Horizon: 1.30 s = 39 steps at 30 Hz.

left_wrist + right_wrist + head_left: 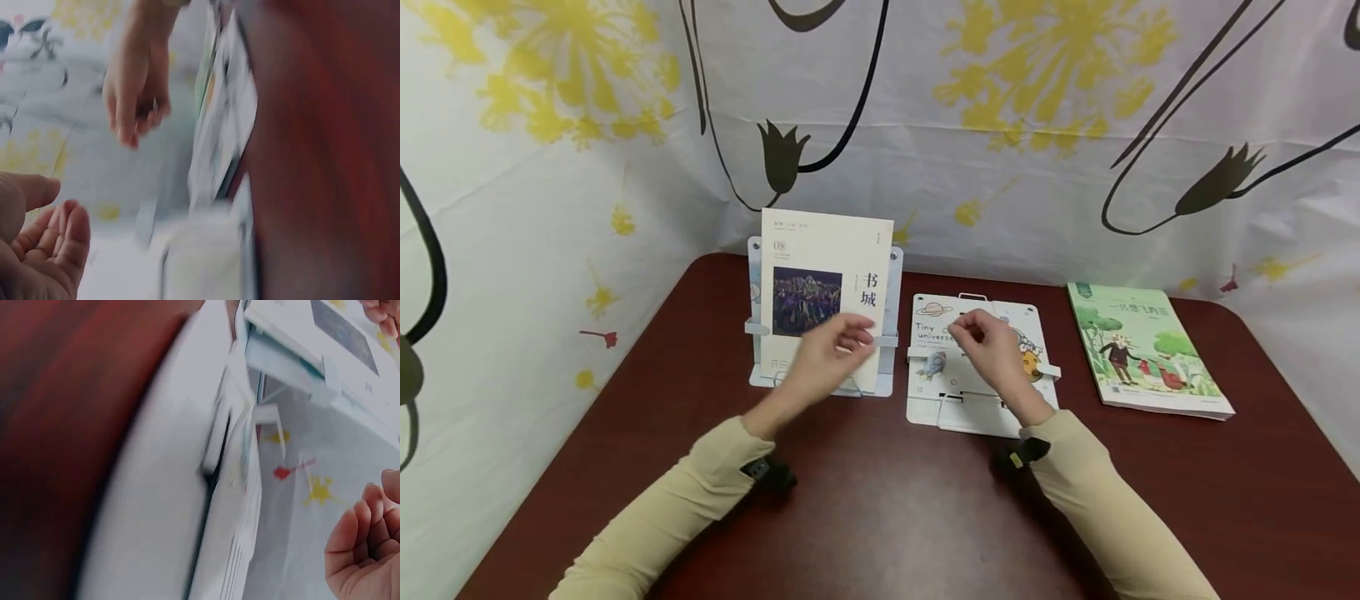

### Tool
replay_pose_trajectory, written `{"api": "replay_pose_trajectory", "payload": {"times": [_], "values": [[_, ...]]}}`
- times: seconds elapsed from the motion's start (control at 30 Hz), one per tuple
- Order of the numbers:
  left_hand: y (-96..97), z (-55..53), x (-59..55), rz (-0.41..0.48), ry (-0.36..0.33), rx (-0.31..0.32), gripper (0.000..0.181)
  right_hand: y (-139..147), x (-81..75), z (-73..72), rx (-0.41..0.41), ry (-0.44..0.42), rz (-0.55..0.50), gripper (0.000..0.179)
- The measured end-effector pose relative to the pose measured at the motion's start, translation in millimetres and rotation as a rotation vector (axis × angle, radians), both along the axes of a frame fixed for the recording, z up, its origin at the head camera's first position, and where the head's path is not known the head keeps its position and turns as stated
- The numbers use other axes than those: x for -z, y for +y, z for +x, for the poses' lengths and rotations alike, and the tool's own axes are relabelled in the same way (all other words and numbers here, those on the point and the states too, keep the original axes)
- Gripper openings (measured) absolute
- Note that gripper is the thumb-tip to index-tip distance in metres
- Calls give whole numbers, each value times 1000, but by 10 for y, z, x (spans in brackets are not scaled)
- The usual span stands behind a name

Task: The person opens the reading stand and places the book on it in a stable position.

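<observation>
A cream-covered book (pixel 823 242) with a dark mountain picture leans upright on a pale blue book stand (pixel 887 365), its sides behind two clips. My left hand (pixel 827 354) hovers before the lower part of the cover, fingers loosely bent and thumb apart, with nothing in it. To the right, a white "Tiny universe" book stand (pixel 936 387) lies low on the table, printed with planets and an astronaut. Over its upper middle is my right hand (pixel 992 346), loosely curled and holding nothing; the right wrist view shows its bent fingers (pixel 344 540).
A green illustrated book (pixel 1150 342) lies flat at the right of the dark red table (pixel 887 517). Patterned white cloth (pixel 925 183) with yellow and dark flower prints hangs behind and beside the table. Each wrist wears a small black camera.
</observation>
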State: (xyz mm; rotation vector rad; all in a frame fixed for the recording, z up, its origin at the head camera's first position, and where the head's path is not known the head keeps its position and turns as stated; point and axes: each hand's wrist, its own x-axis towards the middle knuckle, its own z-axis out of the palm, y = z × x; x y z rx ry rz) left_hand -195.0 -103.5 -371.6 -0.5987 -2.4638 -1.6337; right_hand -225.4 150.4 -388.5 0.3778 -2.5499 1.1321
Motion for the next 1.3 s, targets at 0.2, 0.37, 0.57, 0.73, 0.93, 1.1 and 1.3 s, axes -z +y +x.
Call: {"api": "replay_pose_trajectory", "payload": {"times": [0.2, 0.37, 0.57, 0.73, 0.93, 1.1, 1.3], "values": [[426, 44, 189, -88, -170, 137, 31, 381, 51, 144, 54, -39, 57, 12], [579, -2, 308, -184, -230, 221, 32, 656, 121, 294, 64, -111, 124, 13], [711, -53, 397, -272, -265, 269, 33, 901, 128, 458, 25, -250, 174, 13], [795, -67, 440, -332, -283, 293, 35, 1005, 153, 506, -54, -370, 168, 15], [883, -61, 457, -400, -253, 269, 34, 1066, 203, 512, -147, -496, 99, 14], [933, -58, 467, -408, -247, 239, 35, 1065, 217, 523, -168, -515, 92, 17], [959, -30, 471, -425, -221, 226, 35, 1017, 224, 561, -156, -461, 179, 17]]}}
